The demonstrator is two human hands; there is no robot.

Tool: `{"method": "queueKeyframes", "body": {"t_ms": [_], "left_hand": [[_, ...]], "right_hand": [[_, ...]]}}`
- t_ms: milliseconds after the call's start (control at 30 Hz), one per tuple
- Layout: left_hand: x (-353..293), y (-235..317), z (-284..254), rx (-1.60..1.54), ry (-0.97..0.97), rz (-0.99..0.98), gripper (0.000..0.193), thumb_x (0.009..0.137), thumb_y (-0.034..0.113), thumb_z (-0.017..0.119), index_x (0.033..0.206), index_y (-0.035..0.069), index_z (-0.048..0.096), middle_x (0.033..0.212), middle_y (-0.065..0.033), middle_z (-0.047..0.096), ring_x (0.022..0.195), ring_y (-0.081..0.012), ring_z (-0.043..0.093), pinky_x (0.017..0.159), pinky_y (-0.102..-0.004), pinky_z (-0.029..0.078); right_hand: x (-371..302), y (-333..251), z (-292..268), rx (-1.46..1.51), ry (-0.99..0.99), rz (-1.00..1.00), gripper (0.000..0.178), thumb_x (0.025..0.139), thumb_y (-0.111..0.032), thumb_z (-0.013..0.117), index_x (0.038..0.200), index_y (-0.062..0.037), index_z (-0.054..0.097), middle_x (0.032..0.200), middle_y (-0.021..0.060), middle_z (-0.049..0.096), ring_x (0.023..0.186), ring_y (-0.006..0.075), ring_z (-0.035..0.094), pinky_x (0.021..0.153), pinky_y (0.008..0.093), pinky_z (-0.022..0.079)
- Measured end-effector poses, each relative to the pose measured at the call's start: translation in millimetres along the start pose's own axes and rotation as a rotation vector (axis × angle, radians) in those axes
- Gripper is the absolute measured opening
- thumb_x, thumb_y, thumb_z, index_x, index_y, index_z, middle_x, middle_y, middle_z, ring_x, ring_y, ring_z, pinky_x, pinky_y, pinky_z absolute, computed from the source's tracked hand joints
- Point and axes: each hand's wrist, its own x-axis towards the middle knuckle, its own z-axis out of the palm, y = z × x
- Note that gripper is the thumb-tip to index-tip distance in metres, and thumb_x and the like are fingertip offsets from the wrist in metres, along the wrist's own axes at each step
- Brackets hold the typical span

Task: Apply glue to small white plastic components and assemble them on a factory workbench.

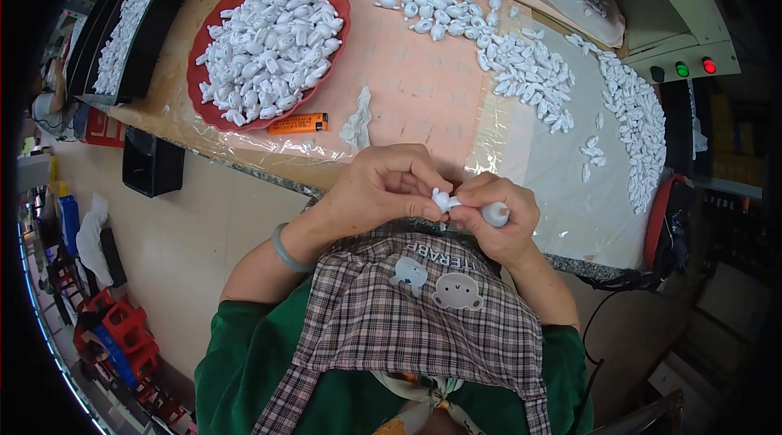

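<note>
In front of my apron, near the table's front edge, both hands are close together. My left hand [383, 191] pinches a small white figure [441, 198] between thumb and fingertips. My right hand [515, 208] is wrapped round a small white squeeze bottle [494, 214] with a rounded end. The bottle's narrow end points left at the figure; I cannot tell whether they touch. Up and to the left, a red scalloped bowl [345, 28] is heaped with similar white figures [273, 48].
An orange lighter [298, 124] and a crumpled white tissue [356, 121] lie beside the bowl. Rows of white figures [440, 7] and piles of small white parts [529, 68] cover the far right. A machine with red and green lights [683, 68] stands behind; a black bin [153, 162] sits left.
</note>
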Motion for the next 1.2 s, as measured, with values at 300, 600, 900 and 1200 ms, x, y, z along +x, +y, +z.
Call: {"method": "queueKeyframes", "body": {"t_ms": [300,600,900,1200], "left_hand": [[-8,12,7,0.258,-0.117,0.2,0.025,0.068,0.001,0.079,0.091,-0.001,0.069,0.089,-0.0075,0.062,0.079,-0.013,0.061,0.066,-0.0236,0.051],[-9,14,9,0.354,-0.175,0.272,0.025,0.068,0.001,0.078,0.091,0.0,0.07,0.086,-0.0065,0.062,0.08,-0.013,0.06,0.066,-0.0239,0.048],[-8,8,6,0.317,-0.091,0.209,0.025,0.066,0.006,0.081,0.088,0.002,0.071,0.086,-0.0079,0.066,0.078,-0.0156,0.062,0.065,-0.0253,0.051],[1,-4,-5,0.33,-0.053,0.187,0.021,0.072,0.003,0.076,0.091,0.002,0.068,0.092,-0.0082,0.064,0.087,-0.0153,0.062,0.074,-0.0253,0.051]], "right_hand": [[-5,-12,0,-0.16,-0.059,-0.351,0.033,0.066,0.002,0.08,0.094,-0.0033,0.061,0.077,0.0122,0.066,0.063,0.0212,0.066,0.051,0.0276,0.051],[-9,-14,1,-0.176,-0.061,-0.408,0.038,0.067,-0.001,0.081,0.098,-0.0041,0.059,0.077,0.0119,0.065,0.06,0.0209,0.064,0.05,0.027,0.049],[-8,-2,3,-0.207,-0.031,-0.442,0.037,0.065,0.0,0.081,0.095,-0.0025,0.059,0.077,0.0125,0.065,0.061,0.0214,0.064,0.05,0.0276,0.05],[-3,18,1,-0.325,-0.048,-0.461,0.031,0.067,-0.001,0.077,0.092,-0.0004,0.059,0.078,0.0131,0.065,0.06,0.0219,0.064,0.05,0.0285,0.051]]}}
